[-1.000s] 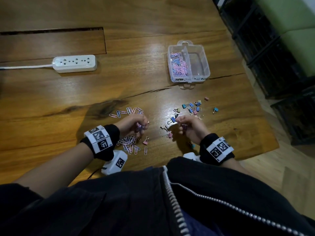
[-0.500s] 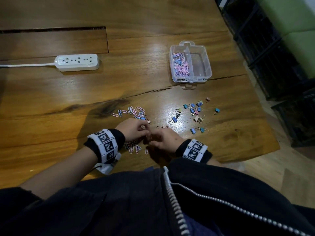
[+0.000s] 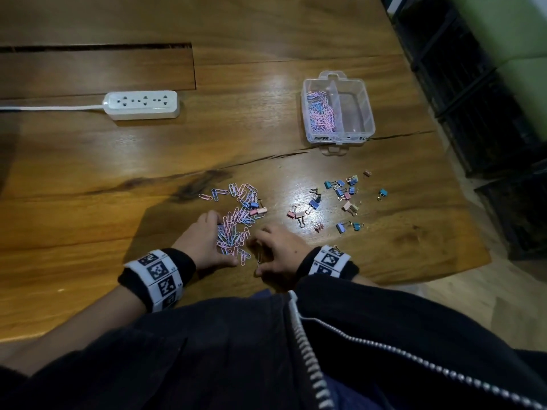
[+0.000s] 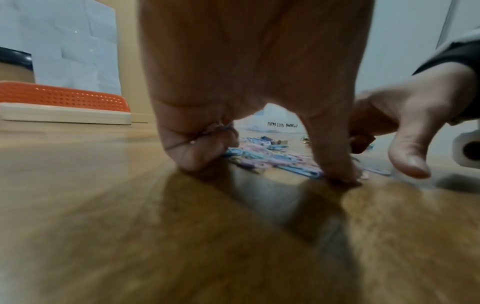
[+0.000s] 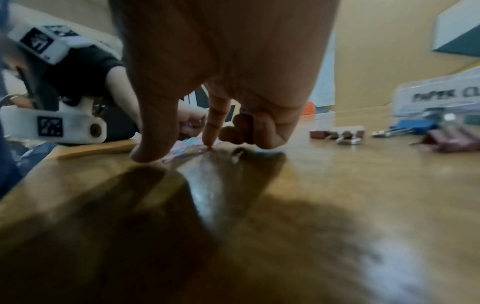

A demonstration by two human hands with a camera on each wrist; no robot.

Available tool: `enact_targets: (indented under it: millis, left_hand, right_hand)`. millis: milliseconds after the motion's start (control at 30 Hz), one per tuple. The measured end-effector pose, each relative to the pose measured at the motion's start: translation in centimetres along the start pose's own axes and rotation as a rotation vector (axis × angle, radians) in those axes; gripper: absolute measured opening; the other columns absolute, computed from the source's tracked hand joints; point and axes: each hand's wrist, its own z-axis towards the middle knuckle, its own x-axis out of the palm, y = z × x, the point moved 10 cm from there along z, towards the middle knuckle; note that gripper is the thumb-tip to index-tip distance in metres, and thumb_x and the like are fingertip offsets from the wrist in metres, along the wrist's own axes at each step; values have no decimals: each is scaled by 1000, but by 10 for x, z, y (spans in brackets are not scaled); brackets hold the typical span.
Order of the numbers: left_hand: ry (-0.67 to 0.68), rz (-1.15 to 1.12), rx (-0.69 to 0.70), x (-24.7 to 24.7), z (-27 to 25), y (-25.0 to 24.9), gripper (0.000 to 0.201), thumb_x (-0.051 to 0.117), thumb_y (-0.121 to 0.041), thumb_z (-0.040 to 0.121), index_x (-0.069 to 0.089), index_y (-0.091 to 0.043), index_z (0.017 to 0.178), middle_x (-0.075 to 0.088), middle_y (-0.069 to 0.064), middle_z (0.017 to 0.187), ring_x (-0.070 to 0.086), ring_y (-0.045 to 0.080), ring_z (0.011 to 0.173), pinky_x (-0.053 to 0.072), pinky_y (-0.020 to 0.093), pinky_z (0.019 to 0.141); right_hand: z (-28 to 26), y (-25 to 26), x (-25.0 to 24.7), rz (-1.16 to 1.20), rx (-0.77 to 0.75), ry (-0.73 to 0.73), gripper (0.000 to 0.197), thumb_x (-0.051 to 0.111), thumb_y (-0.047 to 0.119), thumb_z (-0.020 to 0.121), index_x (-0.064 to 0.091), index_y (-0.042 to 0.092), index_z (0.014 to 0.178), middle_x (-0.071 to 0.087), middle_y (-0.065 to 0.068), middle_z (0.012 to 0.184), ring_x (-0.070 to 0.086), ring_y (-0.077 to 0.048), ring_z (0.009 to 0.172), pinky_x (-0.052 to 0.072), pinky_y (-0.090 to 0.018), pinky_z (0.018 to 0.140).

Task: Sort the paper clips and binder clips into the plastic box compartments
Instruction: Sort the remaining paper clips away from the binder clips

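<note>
A: Where are the hands?

B: Both are low on the counter [image 3: 266, 93], close to the person. The left hand [image 3: 204, 244] is bent around the left side of the paper clips [image 3: 236, 223]. Its fingers [image 4: 197, 148] curl under and press on some clips, and its thumb tip is down on the wood. So that grip is narrow, with clips in it.

A: And the other one?

B: The right hand [image 3: 281, 250] is just right of the same pile. Its thumb and one finger [image 5: 215, 121] point down and touch the counter at the edge of the pile. The other fingers are curled in. I cannot tell if that grip holds a clip.

A: Where are the binder clips [image 3: 343, 199]?

B: They lie spread out past the right hand, farther away and off to the right. Two or so sit at the far end of the paper clip pile.

A: And the box [image 3: 368, 113]?

B: It is well beyond both hands, on the far right. It is clear and has two parts. The left part has pink and blue paper clips in it. The right part looks bare.

A: Anything else?

B: A white power strip [image 3: 142, 104] lies far off, past the left hand.
</note>
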Motion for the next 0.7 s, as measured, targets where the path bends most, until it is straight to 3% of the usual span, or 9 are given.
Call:
enact_targets:
  millis: [133,267,400,500,600,700]
  left_hand:
    - [-9,-61,79,2,10,-13,58,69,-37,77,40,-11,120,49,8,127,51,19,110,42,27,90]
    - [-42,6,166,-1,18,-24,31,55,-34,88,47,-12,107,56,8,114,51,17,96,40,26,80]
    - [-51,115,202,-3,22,-31,28,50,-37,91,52,-11,102,54,5,106,52,20,94,40,27,76]
    - [-43,168,179,-8,27,-30,34,46,-41,92,54,-9,102,46,4,97,51,22,91,38,30,73]
    - [13,-8,183,-13,32,-26,30,46,-34,94,52,-5,96,43,5,92,46,22,84,36,30,73]
    - [129,-580,102,-14,32,-21,18,47,-14,92,45,-11,75,45,5,72,42,16,61,35,22,52]
  right_hand:
    - [9,6,-1,30,-46,-43,42,67,28,76,54,16,114,51,-7,117,46,-21,109,40,-33,93]
    - [16,-7,-10,99,10,-101,20,61,23,82,60,10,97,53,-7,110,49,-21,104,42,-41,97]
    - [15,-21,-20,120,67,-152,16,63,23,81,51,12,83,41,-1,102,44,-15,94,41,-33,93]
    - [13,-23,-25,163,67,-181,22,67,24,78,51,12,86,35,4,99,39,-10,93,37,-26,89]
    - [10,-26,-26,194,68,-153,29,71,20,73,55,9,96,37,6,100,39,-10,96,37,-25,89]
    - [8,-30,-28,165,83,-127,26,65,17,79,57,8,102,38,5,97,42,-15,97,39,-32,92]
